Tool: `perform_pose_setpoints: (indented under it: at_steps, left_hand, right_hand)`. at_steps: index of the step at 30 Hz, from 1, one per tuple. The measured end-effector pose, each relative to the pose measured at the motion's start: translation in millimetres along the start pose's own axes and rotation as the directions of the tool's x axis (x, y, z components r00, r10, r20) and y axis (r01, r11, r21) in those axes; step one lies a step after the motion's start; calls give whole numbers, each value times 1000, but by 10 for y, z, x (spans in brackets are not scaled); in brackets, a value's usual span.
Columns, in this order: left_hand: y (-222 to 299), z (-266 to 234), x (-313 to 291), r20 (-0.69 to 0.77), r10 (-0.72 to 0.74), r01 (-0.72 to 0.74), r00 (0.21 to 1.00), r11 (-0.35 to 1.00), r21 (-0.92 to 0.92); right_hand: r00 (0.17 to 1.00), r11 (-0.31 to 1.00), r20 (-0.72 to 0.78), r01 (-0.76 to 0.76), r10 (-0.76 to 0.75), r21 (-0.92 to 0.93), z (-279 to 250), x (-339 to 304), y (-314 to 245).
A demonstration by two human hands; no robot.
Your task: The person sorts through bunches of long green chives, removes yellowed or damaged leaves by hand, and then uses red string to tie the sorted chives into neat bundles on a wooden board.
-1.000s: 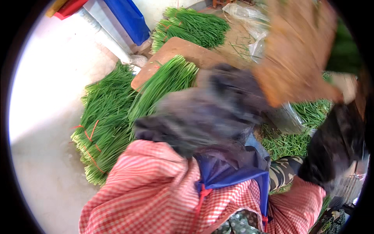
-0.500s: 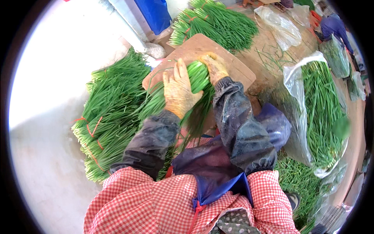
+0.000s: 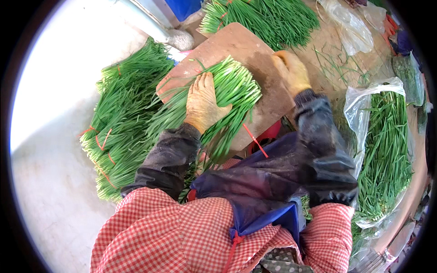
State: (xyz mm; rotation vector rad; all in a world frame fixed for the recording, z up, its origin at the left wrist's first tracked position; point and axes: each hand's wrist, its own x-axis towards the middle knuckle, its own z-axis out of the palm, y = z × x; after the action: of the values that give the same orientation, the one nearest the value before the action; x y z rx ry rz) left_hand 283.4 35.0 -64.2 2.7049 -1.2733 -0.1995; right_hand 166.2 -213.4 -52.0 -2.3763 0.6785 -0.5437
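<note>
Left hand: the left hand [image 3: 203, 103], in a yellow glove, lies flat with fingers spread on top of the chive bunch [image 3: 223, 95], pressing it down.
Right hand: the right hand [image 3: 292, 70], also gloved, rests on the far right edge of the wooden board [image 3: 268, 102]; its fingers curl over the edge, and whether they pinch anything cannot be told.
Chive bunch: lies slantwise across the board, cut ends toward the right hand.
Red band: a thin red band [image 3: 255, 141] lies on the board's near edge.
Left pile: tied chive bundles [image 3: 120, 123] stacked beside the board.
Far pile: more chives [image 3: 264, 18] beyond the board.
Right: a clear plastic bag [image 3: 387, 150] full of chives.
</note>
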Motion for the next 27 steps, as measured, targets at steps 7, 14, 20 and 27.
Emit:
perform_pose_setpoints:
  at_steps: [7, 14, 20, 27]
  left_hand:
    - [-62, 57, 33, -62, 33, -40, 998, 992, -117]
    - [22, -61, 10, -29, 27, -31, 999, 988, -151]
    - [-91, -97, -1, 7, -2, 3, 1000, 989, -148]
    - [129, -335, -36, 120, -100, 69, 988, 968, 242]
  right_hand:
    - [527, 574, 690, 795, -497, -194, -353, -1062, -326]
    - [477, 596, 777, 786, -411, -167, 216, -1444, -333]
    - [779, 575, 607, -571, 154, 586, 252, -1429, -226]
    - [975, 821, 167, -213, 145, 529, 525, -1035, -649]
